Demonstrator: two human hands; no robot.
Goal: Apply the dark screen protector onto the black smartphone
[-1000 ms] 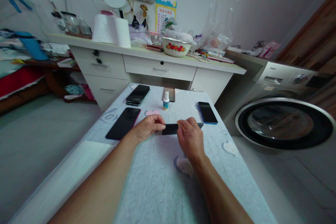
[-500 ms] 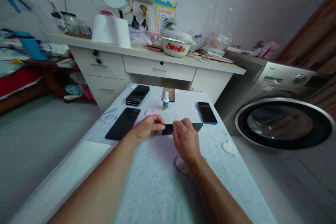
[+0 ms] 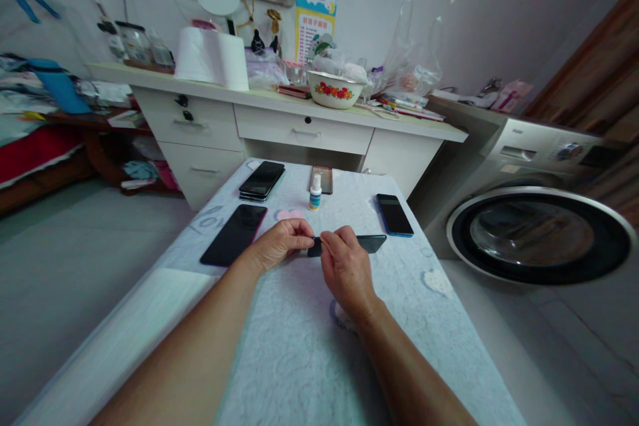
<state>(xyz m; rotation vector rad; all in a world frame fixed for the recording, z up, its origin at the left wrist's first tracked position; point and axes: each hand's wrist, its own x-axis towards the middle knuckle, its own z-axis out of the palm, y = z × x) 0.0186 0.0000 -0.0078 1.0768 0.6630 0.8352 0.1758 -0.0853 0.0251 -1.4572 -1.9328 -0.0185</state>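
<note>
A dark smartphone [image 3: 372, 243] is tipped up on its long edge over the cloth-covered table [image 3: 299, 333]. My left hand [image 3: 287, 241] pinches its left end between thumb and fingers. My right hand [image 3: 347, 266] is closed in front of the phone's near side, its fingertips close to my left fingers; whatever they pinch is too small or hidden to name. Beyond the hands stands a small white spray bottle [image 3: 315, 193] with a blue label. A larger dark tablet [image 3: 234, 234] lies left of my left hand, and a blue-edged phone [image 3: 394, 214] lies to the right.
A stack of phones [image 3: 262, 180] sits at the table's far left, and a clear phone case [image 3: 324, 180] lies behind the bottle. A white desk [image 3: 304, 121] with a flowered bowl [image 3: 335, 90] stands beyond the table. On the right is a washing machine [image 3: 539, 226].
My right hand has slid a little left along the phone, toward my left hand. The left hand and the phone stay in place.
</note>
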